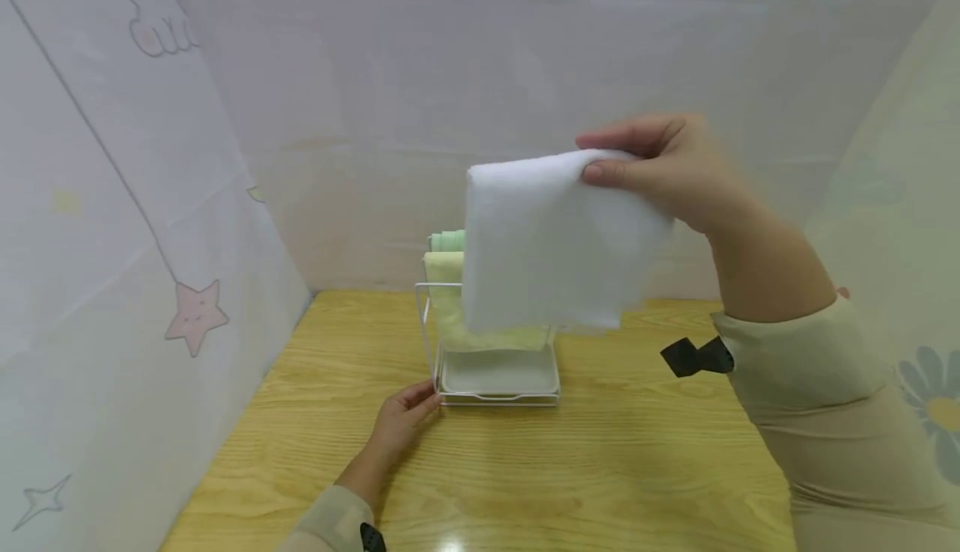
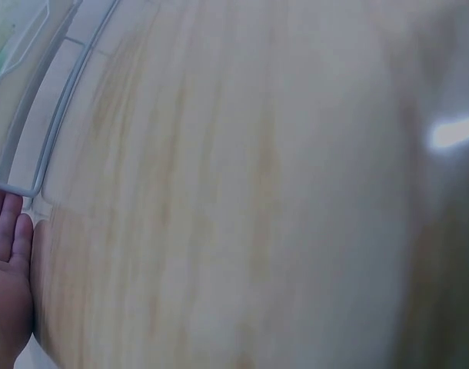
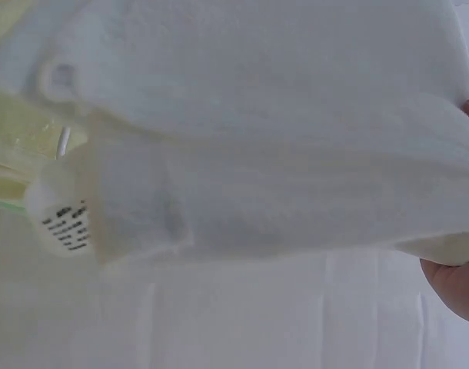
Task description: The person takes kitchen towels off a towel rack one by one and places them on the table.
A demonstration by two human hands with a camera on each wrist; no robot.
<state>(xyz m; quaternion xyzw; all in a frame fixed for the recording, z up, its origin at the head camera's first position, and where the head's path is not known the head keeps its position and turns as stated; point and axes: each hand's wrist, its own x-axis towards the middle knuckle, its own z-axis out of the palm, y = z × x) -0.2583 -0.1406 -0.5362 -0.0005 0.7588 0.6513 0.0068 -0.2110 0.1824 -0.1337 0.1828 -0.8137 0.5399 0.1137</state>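
Observation:
My right hand (image 1: 667, 168) holds up a folded white cloth (image 1: 555, 243), pinching its upper right corner between thumb and fingers. A tag with black print (image 3: 68, 227) hangs from the cloth in the right wrist view. Down on the table, my left hand (image 1: 401, 419) grips the lower left front corner of a white wire rack (image 1: 500, 404); its fingers (image 2: 4, 231) meet the wire in the left wrist view. Over the rack hang a yellow cloth (image 1: 444, 310) and, behind it, a light green one (image 1: 447, 241). The white cloth hides much of both.
A pale shallow tray (image 1: 498, 371) sits in the rack's base. The rack stands on a wood-grain table (image 1: 600, 452). Printed pale sheets (image 1: 450, 77) enclose the back and both sides.

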